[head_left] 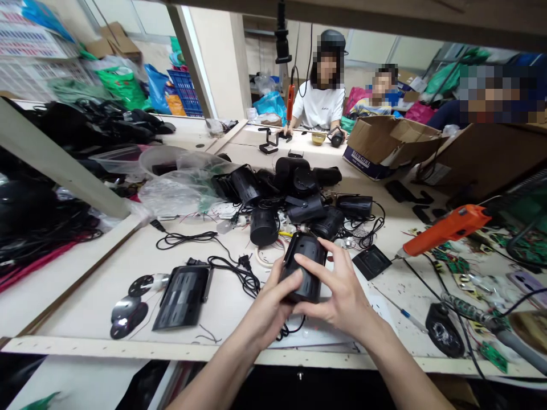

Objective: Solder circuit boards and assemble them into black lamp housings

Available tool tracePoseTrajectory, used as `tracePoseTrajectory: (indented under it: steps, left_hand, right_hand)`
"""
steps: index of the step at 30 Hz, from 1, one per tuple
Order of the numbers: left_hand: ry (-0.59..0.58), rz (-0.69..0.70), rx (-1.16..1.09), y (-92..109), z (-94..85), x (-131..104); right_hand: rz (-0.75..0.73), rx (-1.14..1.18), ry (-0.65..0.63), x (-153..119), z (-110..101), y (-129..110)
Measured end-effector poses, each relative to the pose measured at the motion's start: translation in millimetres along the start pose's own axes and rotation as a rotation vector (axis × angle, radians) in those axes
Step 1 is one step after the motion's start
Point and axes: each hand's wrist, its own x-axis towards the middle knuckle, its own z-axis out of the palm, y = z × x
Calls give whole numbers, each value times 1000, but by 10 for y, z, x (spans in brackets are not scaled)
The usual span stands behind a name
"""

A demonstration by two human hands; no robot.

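Just above the front of the workbench, both my hands grip a black cylindrical housing with slots (308,273). My left hand (273,304) wraps its lower left side, with the thumb lying across the front. On the right side, my right hand (337,279) holds it with fingers over the top and thumb beneath. A dark cord hangs below the housing. To the left lies a curved black slotted cover (183,297), beside several round discs (125,307). A coiled black power cord (239,273) with a plug rests between the cover and my hands.
Behind my hands is a pile of black cylindrical housings (262,226). An orange electric screwdriver (447,230) leans at right near green circuit boards (491,356) and a soldering iron (410,313). Cardboard boxes (384,145) stand at back right. A person in white (322,108) sits opposite.
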Motion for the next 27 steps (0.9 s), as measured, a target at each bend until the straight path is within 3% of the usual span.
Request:
tracePoseTrajectory:
  steps: [4, 7, 9, 12, 14, 17, 22, 27]
  left_hand:
    - [-32, 42, 140, 80, -29, -5]
    - [-5, 78, 169, 114, -28, 6]
    - [47, 141, 221, 102, -32, 7]
    - [79, 269, 347, 46, -41, -11]
    - [66, 351, 405, 1, -41, -31]
    - [73, 424, 413, -44, -36, -53]
    - [43, 315, 370, -18, -56, -56]
    - [-10, 253, 411, 36, -41, 2]
  right_hand:
    - [-58, -100, -5, 53, -87, -140]
    - [-59, -1, -27, 74, -184, -166]
    - [50, 150, 16, 73, -233, -129]
    - [350, 449, 83, 68, -249, -48]
    - [492, 626, 13, 76, -227, -25]
    - [577, 739, -53, 104, -186, -66]
    - [594, 825, 93, 154, -136, -190]
    - [729, 824, 163, 214, -2, -131]
